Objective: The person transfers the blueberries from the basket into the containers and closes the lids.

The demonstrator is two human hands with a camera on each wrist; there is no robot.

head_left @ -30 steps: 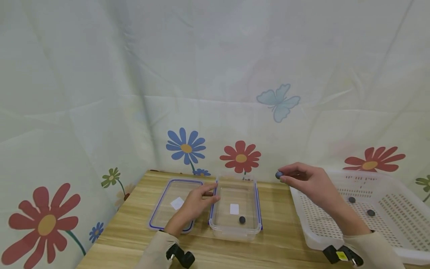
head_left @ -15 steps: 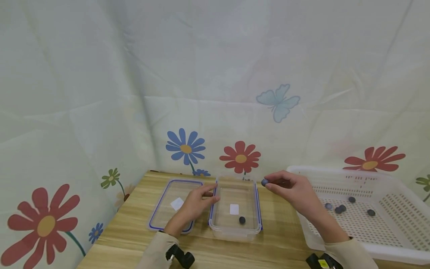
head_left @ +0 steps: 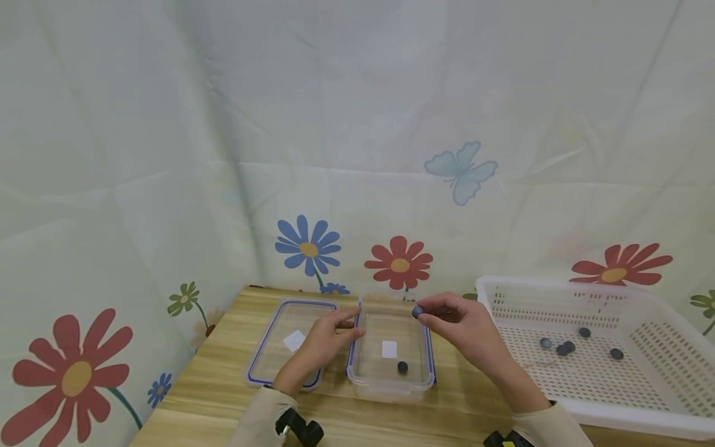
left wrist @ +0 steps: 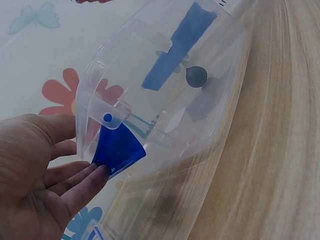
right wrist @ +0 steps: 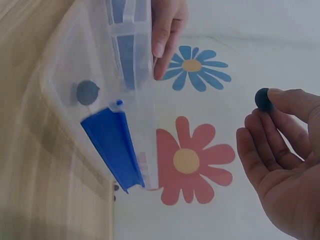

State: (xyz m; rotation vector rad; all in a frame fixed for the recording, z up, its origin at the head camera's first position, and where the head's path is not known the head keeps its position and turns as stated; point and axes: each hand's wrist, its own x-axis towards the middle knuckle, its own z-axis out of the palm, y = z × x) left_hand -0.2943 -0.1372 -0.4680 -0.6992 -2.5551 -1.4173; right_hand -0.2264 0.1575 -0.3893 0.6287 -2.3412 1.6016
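Observation:
My right hand [head_left: 460, 323] pinches a blueberry [head_left: 417, 312] between thumb and fingertips, over the right rim of a clear plastic box [head_left: 391, 391] with blue seals. The right wrist view shows this held blueberry [right wrist: 263, 99] too, with the other fingers loosely bent below it. Another blueberry [head_left: 403, 367] lies on the box floor near its front, beside a white label [head_left: 389, 349]. At the box's left side rests my left hand [head_left: 326, 338], fairly straight fingers touching the wall. Up close, its fingertips meet a blue side latch [left wrist: 120, 147] that hangs down.
A clear lid [head_left: 279, 366] with a blue seal lies left of the box, partly under the left forearm. To the right stands a white perforated basket [head_left: 614, 410] holding several blueberries [head_left: 565, 349]. A flower-printed curtain [head_left: 357, 124] hangs behind the wooden table [head_left: 206, 397].
My right hand has carried the blueberry leftward and down from above the basket's left edge to the box's right rim. Basket blueberries it hid now show. The left hand stays put.

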